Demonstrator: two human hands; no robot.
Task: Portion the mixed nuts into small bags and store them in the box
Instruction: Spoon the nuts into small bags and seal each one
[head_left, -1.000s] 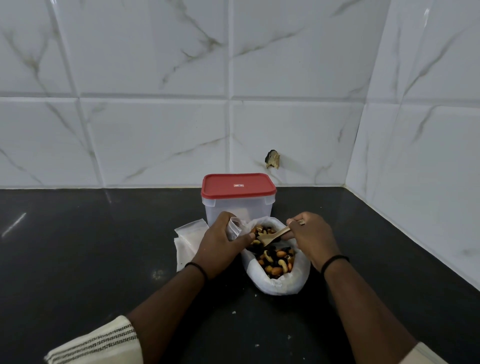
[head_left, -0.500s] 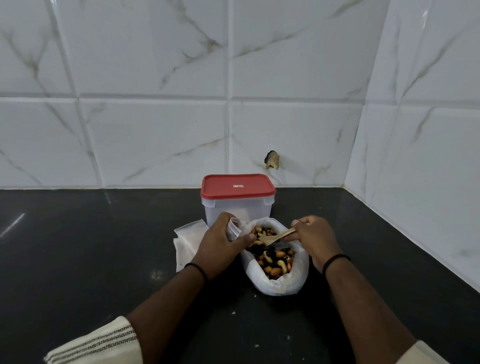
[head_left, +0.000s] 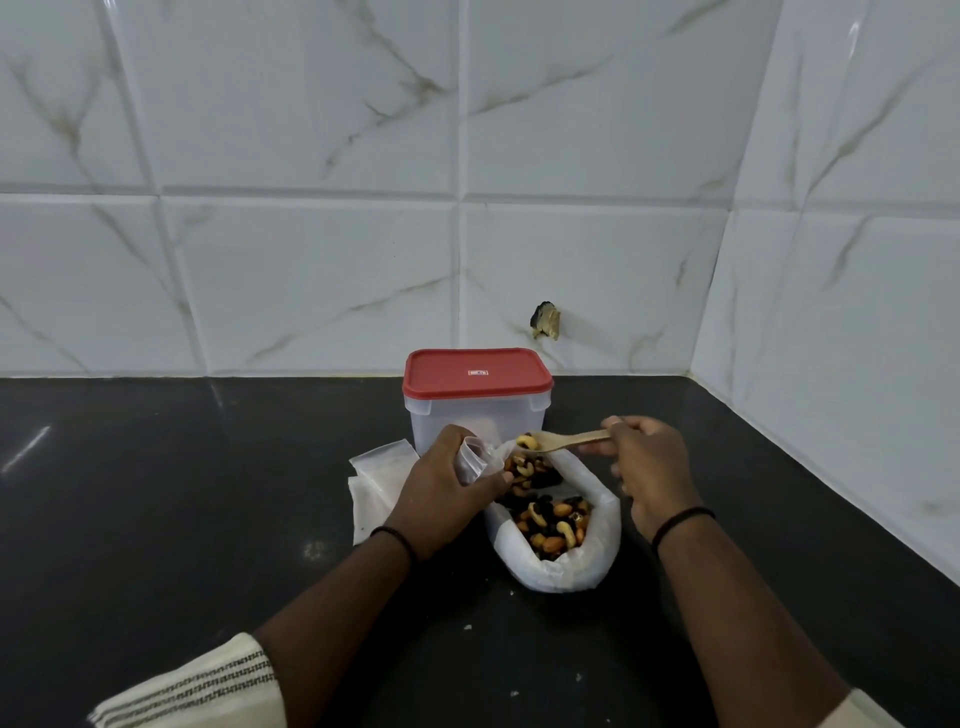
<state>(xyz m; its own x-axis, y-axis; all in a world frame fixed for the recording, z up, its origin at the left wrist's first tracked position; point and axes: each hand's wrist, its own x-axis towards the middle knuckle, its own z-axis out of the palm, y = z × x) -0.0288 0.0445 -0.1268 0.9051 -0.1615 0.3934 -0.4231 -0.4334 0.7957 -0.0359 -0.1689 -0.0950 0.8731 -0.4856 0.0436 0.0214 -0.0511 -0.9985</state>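
Note:
A large white bag (head_left: 563, 569) lies open on the black counter, full of mixed nuts (head_left: 553, 519). My left hand (head_left: 447, 493) grips a small clear bag (head_left: 478, 462) at the big bag's left rim. My right hand (head_left: 649, 467) holds a wooden spoon (head_left: 566, 441) by its handle; the bowl carries a few nuts and hovers level just right of the small bag's mouth. Behind stands a clear plastic box (head_left: 478, 415) with its red lid on.
A stack of small empty bags (head_left: 382, 478) lies left of my left hand. Tiled walls close the counter at the back and right. A few crumbs dot the counter (head_left: 156, 519) in front of the big bag.
My right hand has lifted the spoon out of the nuts, loaded, and moved a little to the right. My left hand still holds the small bag in place.

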